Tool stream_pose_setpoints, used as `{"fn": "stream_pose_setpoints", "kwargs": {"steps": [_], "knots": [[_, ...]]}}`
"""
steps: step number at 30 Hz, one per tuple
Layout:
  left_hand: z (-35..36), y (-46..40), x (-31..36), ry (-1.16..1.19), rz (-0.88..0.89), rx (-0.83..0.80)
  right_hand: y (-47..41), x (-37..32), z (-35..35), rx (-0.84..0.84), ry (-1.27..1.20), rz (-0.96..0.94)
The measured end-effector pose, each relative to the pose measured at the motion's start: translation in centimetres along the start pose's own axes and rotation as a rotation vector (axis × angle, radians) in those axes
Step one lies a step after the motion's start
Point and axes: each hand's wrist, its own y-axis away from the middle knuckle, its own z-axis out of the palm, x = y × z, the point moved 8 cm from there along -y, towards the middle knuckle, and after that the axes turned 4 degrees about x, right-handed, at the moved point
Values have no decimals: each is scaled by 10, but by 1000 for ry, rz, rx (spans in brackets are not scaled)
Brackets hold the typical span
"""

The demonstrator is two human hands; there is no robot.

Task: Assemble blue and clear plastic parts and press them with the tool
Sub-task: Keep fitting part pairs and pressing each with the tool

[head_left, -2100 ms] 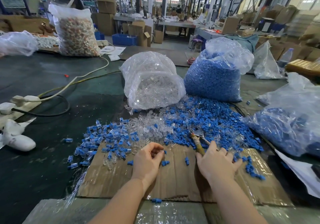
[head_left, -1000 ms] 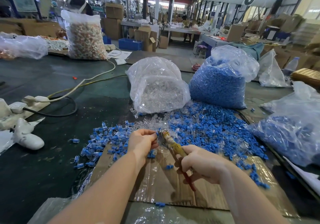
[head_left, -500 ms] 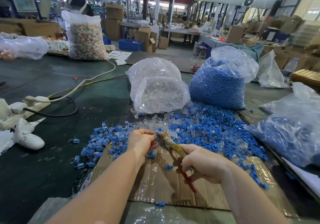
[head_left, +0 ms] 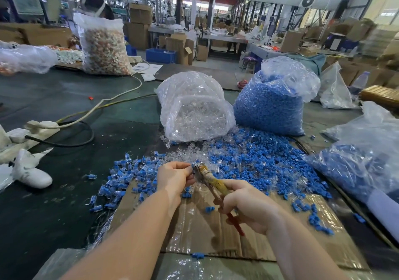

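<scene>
Factory table (head_left: 108,117), cardboard sheet (head_left: 194,225) in front — one piece being pressed.
Left hand (head_left: 174,178) is pinching a blue-and-clear part (head_left: 193,168) at the pliers (head_left: 213,182); right hand (head_left: 248,206) is squeezing the handles. Left of the cardboard a small finished pile (head_left: 129,176) is lying — loose parts (head_left: 259,160) and full bags are waiting.

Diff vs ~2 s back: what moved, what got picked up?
The right hand took hold of the pliers off the cardboard and raised their head to the left hand, whose fingertips now pinch a small part against it. Both bags and the loose piles stayed put.
</scene>
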Motion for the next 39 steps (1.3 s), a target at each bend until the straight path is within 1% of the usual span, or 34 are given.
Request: {"fn": "stream_pose_setpoints", "kwargs": {"steps": [2,3,5,7,9,11,13,18,22,25,28,29,31,32,34,36,39], "knots": [[-8,-2,1,3,7,52,-1,5,-2,13,-163,12],[-15,-5,2,-2,8,94,-2,7,-5,46,-209,3],[-31,-11,4,-44,44,191,-7,11,-20,187,-172,-41],[-46,-15,13,-193,162,280,-11,15,-46,412,52,-85],[-57,-16,24,-438,306,345,-12,21,-71,618,390,-68],[-64,-16,30,-601,414,375,-11,28,-88,740,654,4],[-67,-17,30,-687,473,369,-8,30,-96,797,782,32],[-58,-11,25,-801,514,290,-11,37,-97,822,1000,16],[-36,10,24,-802,654,249,-13,40,-94,835,1054,-5],[-9,27,11,-768,736,99,-15,44,-92,809,1084,23],[18,37,-11,-774,731,-78,-12,43,-88,828,1099,53],[24,39,-17,-772,726,-110,-10,40,-85,861,1133,31],[33,41,-25,-766,716,-137,-7,26,-71,913,1185,-116],[35,41,-27,-765,713,-135,-9,19,-62,903,1169,-226],[35,39,-29,-757,712,-116,-16,11,-42,805,1082,-395],[33,37,-29,-757,711,-99,-27,8,-29,716,1050,-436],[33,36,-29,-771,716,-103,-44,11,-21,646,1071,-364]]}}
